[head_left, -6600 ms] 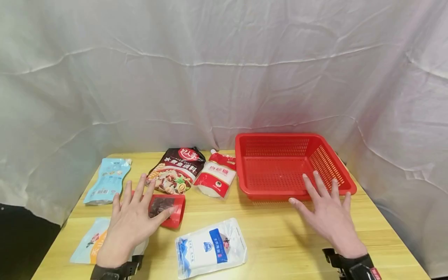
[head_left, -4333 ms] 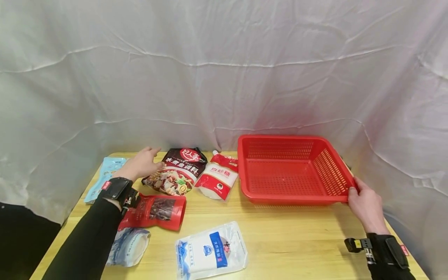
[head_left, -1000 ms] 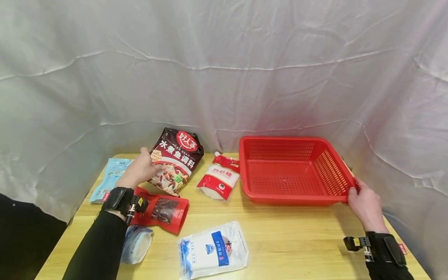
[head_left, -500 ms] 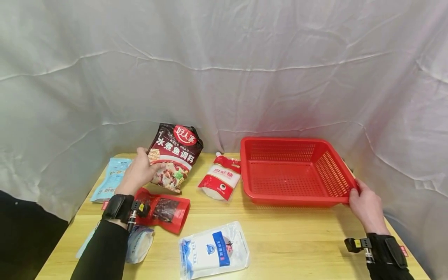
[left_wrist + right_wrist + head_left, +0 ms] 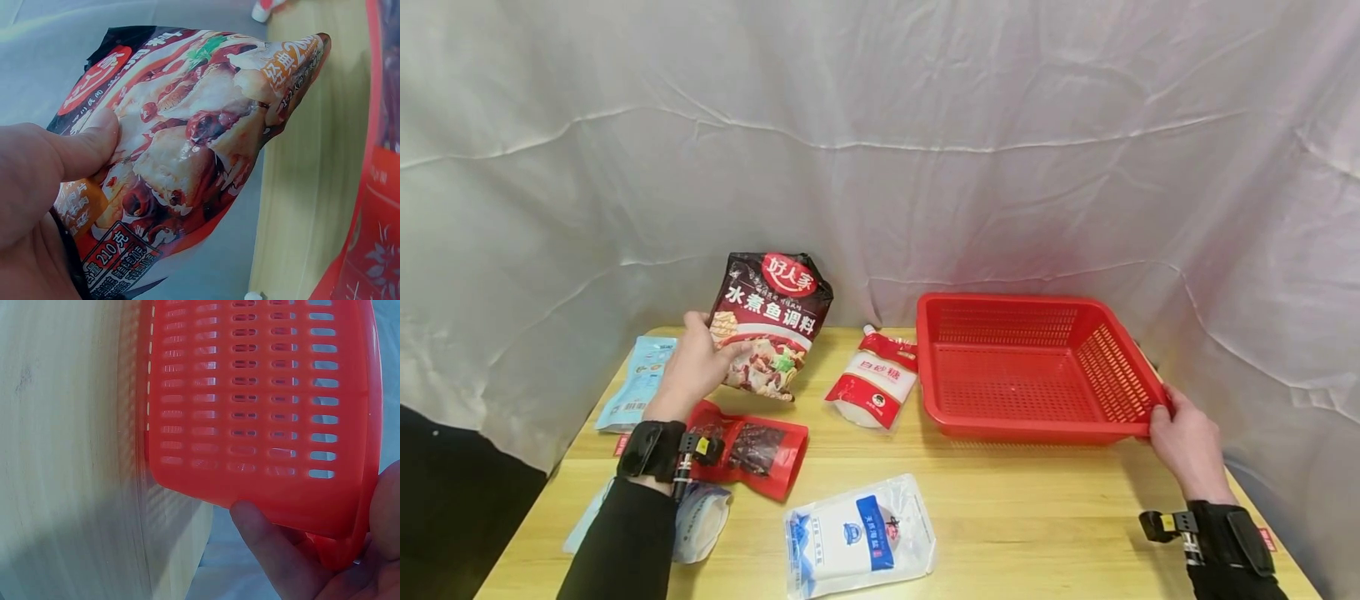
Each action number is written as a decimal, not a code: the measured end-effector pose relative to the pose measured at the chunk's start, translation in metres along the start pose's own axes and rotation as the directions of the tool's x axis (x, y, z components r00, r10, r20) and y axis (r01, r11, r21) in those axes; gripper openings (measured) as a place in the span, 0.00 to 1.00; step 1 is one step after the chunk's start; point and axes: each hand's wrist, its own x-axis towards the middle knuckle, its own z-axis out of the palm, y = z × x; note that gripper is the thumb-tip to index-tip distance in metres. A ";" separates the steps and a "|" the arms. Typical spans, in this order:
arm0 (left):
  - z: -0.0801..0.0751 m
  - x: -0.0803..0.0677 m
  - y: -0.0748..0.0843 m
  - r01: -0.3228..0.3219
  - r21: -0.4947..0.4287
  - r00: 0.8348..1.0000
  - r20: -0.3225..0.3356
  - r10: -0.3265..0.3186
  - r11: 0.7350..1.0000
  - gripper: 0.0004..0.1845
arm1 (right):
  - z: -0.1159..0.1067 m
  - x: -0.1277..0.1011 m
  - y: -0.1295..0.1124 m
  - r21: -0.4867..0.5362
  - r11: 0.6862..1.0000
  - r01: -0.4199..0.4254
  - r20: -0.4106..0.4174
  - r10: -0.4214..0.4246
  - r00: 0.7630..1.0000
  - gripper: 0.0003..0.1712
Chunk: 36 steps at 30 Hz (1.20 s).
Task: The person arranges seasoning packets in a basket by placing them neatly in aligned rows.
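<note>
My left hand (image 5: 696, 367) grips a dark seasoning packet (image 5: 767, 325) by its left edge, thumb across the printed front. The packet is tilted up and looks raised off the table; in the left wrist view the seasoning packet (image 5: 187, 137) fills the middle, the fingers behind it hidden. At the right, my right hand (image 5: 1186, 437) holds the front right corner of a red plastic basket (image 5: 1022, 429). The right wrist view has the thumb at the rim of the basket (image 5: 250, 494) and a finger beneath it. Nothing lies inside the basket.
Between packet and basket lies a red-and-white sugar bag (image 5: 874, 379). A red pouch (image 5: 752, 454) is below my left hand, a light blue pouch (image 5: 638, 383) left of it. A white-and-blue salt bag (image 5: 861, 537) lies at the front; another pouch (image 5: 700, 521) is partly under my left forearm.
The left hand went from lying open over the pouches to gripping the seasoning packet, which has risen and tipped upright. My right hand took hold of the basket corner earlier and stays there.
</note>
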 end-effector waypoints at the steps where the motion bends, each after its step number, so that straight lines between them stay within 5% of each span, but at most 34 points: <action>1: 0.000 0.000 0.000 -0.002 -0.009 1.000 -0.003 0.002 1.000 0.42 | 0.000 0.001 0.000 0.000 1.000 -0.002 -0.001 0.002 1.000 0.33; 11: 0.005 -0.008 0.008 -0.092 -0.192 0.995 -0.063 0.081 0.977 0.38 | 0.000 0.000 0.003 -0.001 1.000 -0.004 -0.008 0.004 1.000 0.33; 23: 0.016 -0.021 0.030 -0.072 -0.317 0.996 -0.078 0.050 0.946 0.40 | 0.002 0.000 0.004 0.068 0.996 -0.056 -0.041 0.059 0.997 0.33; 36: 0.039 -0.027 0.051 -0.051 -0.509 0.999 -0.041 0.034 0.859 0.36 | 0.003 0.000 0.004 0.128 0.985 -0.114 -0.020 0.118 0.993 0.34</action>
